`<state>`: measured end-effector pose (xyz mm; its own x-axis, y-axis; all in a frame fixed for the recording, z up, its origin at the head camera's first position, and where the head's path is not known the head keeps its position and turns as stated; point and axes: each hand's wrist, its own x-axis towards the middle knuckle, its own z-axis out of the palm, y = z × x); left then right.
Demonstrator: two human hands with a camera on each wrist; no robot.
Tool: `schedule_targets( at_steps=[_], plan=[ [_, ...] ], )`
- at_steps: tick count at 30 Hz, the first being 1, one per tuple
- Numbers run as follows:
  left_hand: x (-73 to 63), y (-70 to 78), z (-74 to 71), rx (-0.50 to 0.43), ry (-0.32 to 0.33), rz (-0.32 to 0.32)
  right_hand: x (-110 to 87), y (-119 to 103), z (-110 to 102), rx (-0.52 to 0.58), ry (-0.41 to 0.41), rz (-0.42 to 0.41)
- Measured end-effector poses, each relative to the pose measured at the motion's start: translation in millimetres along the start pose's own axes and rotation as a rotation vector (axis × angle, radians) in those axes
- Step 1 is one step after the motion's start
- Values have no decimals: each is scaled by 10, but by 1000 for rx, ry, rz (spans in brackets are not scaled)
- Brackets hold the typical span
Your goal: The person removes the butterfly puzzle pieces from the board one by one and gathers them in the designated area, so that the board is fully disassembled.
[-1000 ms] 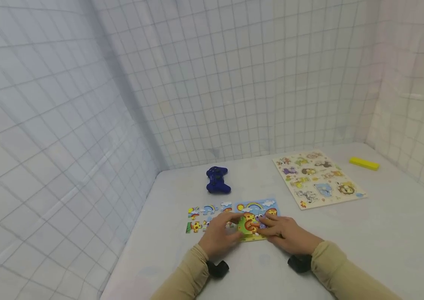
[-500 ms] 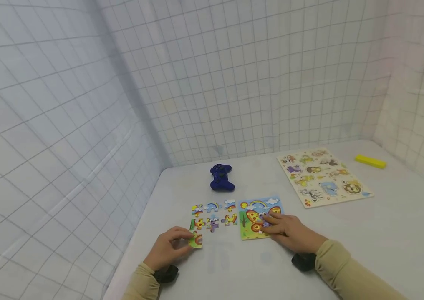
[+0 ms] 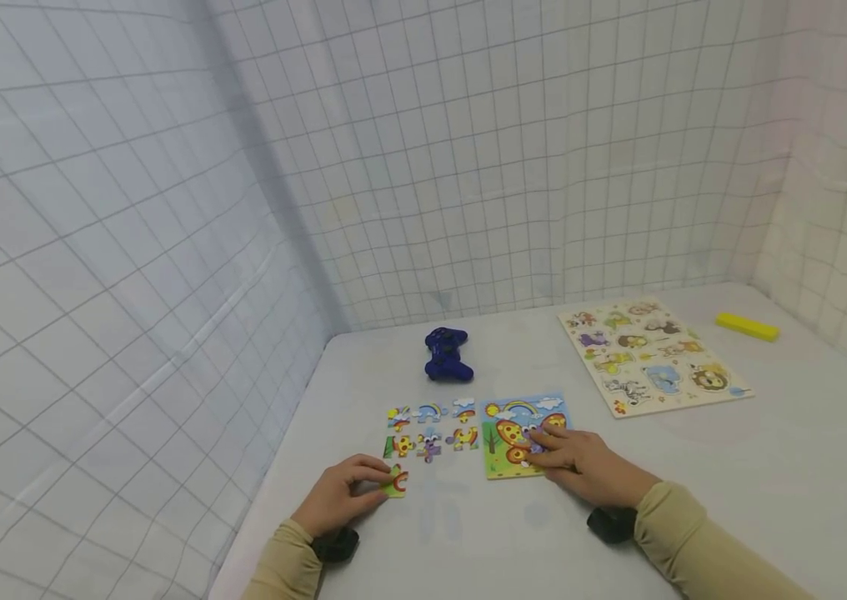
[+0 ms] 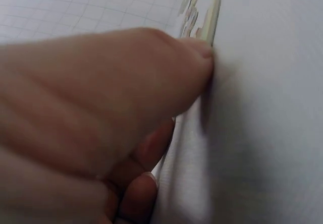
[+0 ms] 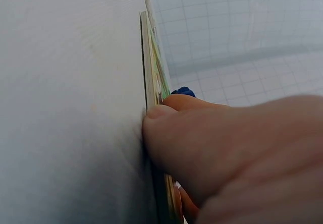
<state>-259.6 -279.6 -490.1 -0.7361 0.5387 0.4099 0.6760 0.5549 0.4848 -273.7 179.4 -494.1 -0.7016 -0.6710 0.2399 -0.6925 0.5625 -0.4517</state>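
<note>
My left hand (image 3: pixel 344 493) pinches a green puzzle piece (image 3: pixel 397 485) with a red arc between thumb and fingers, low at the table. In the left wrist view, the thumb lies against the edge of the thin piece (image 4: pixel 212 19). Above it, several loose puzzle pieces (image 3: pixel 429 446) lie in two spaced rows. On the butterfly puzzle board (image 3: pixel 494 462) rests my right hand (image 3: pixel 581 462), its fingers fairly straight over the right part of the picture. The right wrist view shows the thumb touching the board's near edge (image 5: pixel 146 57); the hand hides the board's lower right.
A blue game controller (image 3: pixel 448 354) lies behind the loose pieces. Farther right is a large animal puzzle board (image 3: pixel 649 354), with a yellow bar (image 3: pixel 748 326) beyond it. Gridded white sheets (image 3: pixel 438 167) hang at the back and sides of the table.
From the butterfly board, my left hand has moved left, carrying the green piece to below the loose pieces. Over the last half second it barely moves. The right hand stays on the board.
</note>
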Motion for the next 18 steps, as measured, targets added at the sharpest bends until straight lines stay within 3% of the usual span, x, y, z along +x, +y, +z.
schedule_targets(
  at_steps=[5,8,10,13,15,16,18],
  plan=[
    [25,3,13,-20,-8,-5,-17,5,-18,11,-13,13],
    [47,55,26,-9,5,-55,-18,11,-24,8,-13,14],
    [83,126,41,22,58,-116,-10,15,-25,6,-2,5],
    [183,300,91,51,206,-183,10,13,-25,17,17,-5],
    [291,458,152,18,281,-202,20,6,-22,35,24,-1],
    [352,536,195,-5,292,-195,22,3,-20,45,28,4],
    [486,696,295,-73,246,-178,19,-1,-17,67,36,18]
  ],
)
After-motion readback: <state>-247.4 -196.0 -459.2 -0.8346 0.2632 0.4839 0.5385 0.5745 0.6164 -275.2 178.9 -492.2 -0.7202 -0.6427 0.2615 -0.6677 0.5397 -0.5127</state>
